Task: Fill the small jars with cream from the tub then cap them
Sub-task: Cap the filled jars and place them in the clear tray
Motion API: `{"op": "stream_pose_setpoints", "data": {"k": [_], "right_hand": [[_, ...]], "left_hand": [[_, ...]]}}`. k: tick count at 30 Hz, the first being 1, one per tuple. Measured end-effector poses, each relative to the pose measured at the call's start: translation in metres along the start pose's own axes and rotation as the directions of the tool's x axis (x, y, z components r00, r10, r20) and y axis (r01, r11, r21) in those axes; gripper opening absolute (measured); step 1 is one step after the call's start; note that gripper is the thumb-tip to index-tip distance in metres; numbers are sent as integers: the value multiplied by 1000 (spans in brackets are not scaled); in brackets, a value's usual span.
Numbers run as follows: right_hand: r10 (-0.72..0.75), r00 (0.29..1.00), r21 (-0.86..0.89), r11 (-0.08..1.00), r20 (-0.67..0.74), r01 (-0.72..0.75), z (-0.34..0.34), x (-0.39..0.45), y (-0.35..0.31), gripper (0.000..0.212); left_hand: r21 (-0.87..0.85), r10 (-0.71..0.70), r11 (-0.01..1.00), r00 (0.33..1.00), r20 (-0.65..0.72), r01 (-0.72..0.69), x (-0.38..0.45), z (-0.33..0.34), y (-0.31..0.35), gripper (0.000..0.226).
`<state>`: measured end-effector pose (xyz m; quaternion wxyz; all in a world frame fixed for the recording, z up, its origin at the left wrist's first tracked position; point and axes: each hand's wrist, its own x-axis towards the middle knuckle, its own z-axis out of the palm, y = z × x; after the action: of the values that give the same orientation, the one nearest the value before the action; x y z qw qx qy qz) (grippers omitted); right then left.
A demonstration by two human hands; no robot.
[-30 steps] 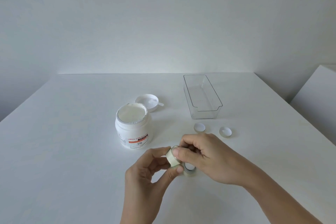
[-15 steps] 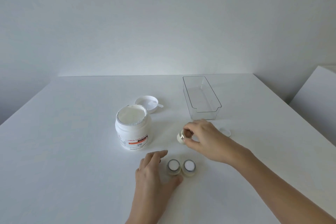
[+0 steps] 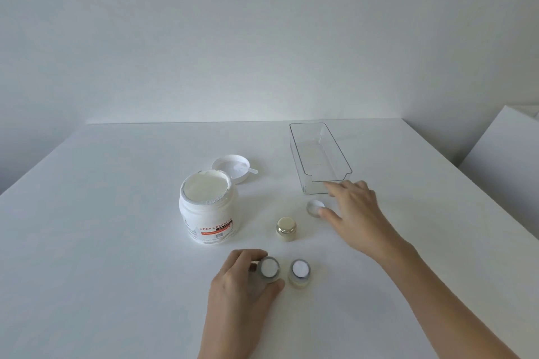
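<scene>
The open white cream tub [image 3: 207,210] stands left of centre, full of cream. A capped small jar [image 3: 286,229] with a gold lid stands to its right. Two uncapped small jars filled with cream sit near me: the left jar [image 3: 269,269] is gripped by my left hand [image 3: 243,288], the right jar [image 3: 299,271] stands free beside it. My right hand [image 3: 355,213] reaches over a loose cap [image 3: 314,207] lying upside down, thumb touching it, fingers spread. A second loose cap is hidden under that hand.
The tub's lid [image 3: 232,167] lies upside down behind the tub with a small white spatula [image 3: 248,168] in it. A clear plastic bin [image 3: 320,159] stands at the back right. A white block [image 3: 507,160] sits off the table's right edge.
My right hand set the capped jar down right of the tub, let go and moved right to the loose cap. My left hand closed around the left open jar.
</scene>
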<state>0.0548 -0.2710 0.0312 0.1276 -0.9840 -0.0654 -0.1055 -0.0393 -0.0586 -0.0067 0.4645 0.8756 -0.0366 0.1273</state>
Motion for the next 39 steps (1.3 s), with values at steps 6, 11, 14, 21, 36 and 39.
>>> {"op": "stream_pose_setpoints", "data": {"k": [6,11,14,21,36,39], "right_hand": [[70,989,-74,995,131,-60,19,5,8,43],[41,991,41,998,130,-47,16,10,6,26],[7,994,111,994,107,-19,8,1,3,19],[-301,946,413,882,122,227,-29,-40,-25,23],[-424,883,531,805,203,264,-62,-45,-43,33],[-449,863,585,773,232,245,-64,-44,-46,34]], "left_hand": [[-226,-97,969,995,24,100,-1,-7,8,41],[-479,-201,841,967,154,251,-2,-9,9,36],[-602,-197,748,959,202,281,0,-11,13,45],[-657,-162,713,969,186,245,3,-9,11,56],[-757,-53,626,979,197,187,2,-14,18,25],[-752,-47,633,979,199,183,2,-14,20,23]]}}
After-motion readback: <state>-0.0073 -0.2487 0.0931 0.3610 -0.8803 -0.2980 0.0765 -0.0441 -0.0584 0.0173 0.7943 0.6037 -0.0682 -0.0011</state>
